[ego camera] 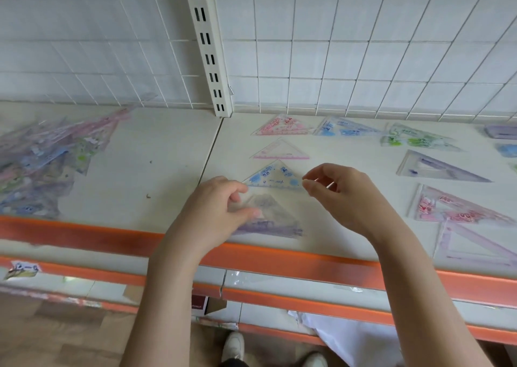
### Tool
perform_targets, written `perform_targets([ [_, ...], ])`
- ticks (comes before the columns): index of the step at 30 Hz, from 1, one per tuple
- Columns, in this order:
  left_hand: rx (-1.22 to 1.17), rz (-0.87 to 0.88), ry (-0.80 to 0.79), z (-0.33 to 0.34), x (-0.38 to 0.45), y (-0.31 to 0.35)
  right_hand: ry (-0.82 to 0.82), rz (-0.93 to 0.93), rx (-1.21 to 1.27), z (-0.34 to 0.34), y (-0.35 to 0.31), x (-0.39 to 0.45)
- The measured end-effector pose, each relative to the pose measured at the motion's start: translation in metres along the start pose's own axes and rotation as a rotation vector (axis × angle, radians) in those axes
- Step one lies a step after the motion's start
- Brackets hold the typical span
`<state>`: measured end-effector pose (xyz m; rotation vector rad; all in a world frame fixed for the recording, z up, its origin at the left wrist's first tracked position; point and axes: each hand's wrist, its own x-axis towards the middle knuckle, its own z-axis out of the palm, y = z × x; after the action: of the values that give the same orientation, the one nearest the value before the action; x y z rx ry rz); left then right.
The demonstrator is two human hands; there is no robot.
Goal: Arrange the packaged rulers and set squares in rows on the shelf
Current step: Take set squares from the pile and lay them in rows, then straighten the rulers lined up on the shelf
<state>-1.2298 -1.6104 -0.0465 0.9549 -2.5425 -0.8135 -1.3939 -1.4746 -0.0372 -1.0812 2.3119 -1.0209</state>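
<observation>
Two hands | left hand [221,201] pinches purple set square [268,218] | right hand [338,190] pinches blue set square [275,177]

Both forearms are bare to the bottom edge of the view, with no sleeves, watch or rings showing on the left hand [221,204] or the right hand [340,191]. The fingernails are short and unpainted. Below, two white shoes [233,345] show, with a strip of dark trouser between them.
</observation>
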Motion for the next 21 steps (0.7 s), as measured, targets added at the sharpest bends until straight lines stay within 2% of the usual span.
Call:
perform_targets([
  [6, 0.076, -0.007, 0.169, -0.026, -0.009, -0.022, -0.018, -0.080, 0.005, 0.020, -0.027, 0.006],
  [12, 0.101, -0.037, 0.143, -0.063, -0.012, -0.072, -0.027, -0.096, -0.010, 0.066, -0.062, 0.012],
  [21, 0.102, -0.023, 0.151, -0.150, 0.003, -0.173, -0.044, -0.116, -0.015, 0.166, -0.153, 0.037],
])
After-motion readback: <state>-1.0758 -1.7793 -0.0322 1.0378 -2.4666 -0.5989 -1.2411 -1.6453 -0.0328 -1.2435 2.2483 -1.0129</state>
